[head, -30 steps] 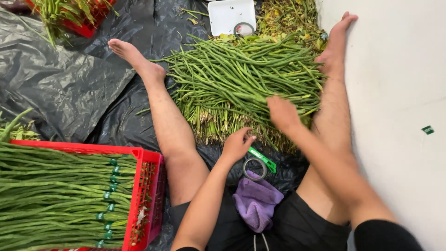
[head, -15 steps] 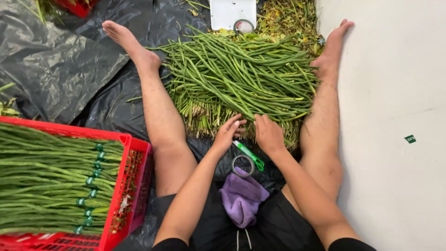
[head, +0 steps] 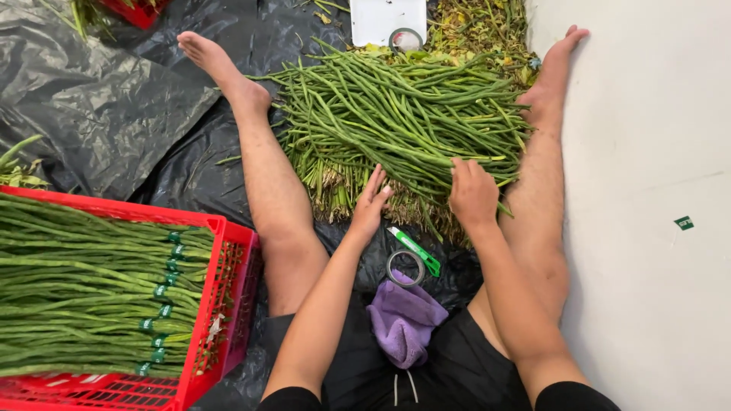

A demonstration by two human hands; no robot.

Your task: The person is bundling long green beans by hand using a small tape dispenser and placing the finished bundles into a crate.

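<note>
Person sits on black plastic sheeting (head: 99,114), legs spread, loose pile of long beans (head: 403,114) between them on the floor. Left hand (head: 371,204) lies flat, fingers straight and relaxed, touching the near edge of the pile at the stem ends, gripping nothing. Right hand (head: 472,194) rests on the near right part of the pile, fingers curled down into the beans; can't tell if it actually grasps any.

Just behind the hands, near the lap: green utility knife (head: 415,250), roll of tape (head: 405,268) touching it, purple cloth (head: 403,320) on the black shorts.

Left side: red crate (head: 221,304) packed with beans bundled with green ties (head: 164,289). Far end of pile: white tray (head: 384,19) with another tape roll at its edge. Right: bare pale floor (head: 647,152).
</note>
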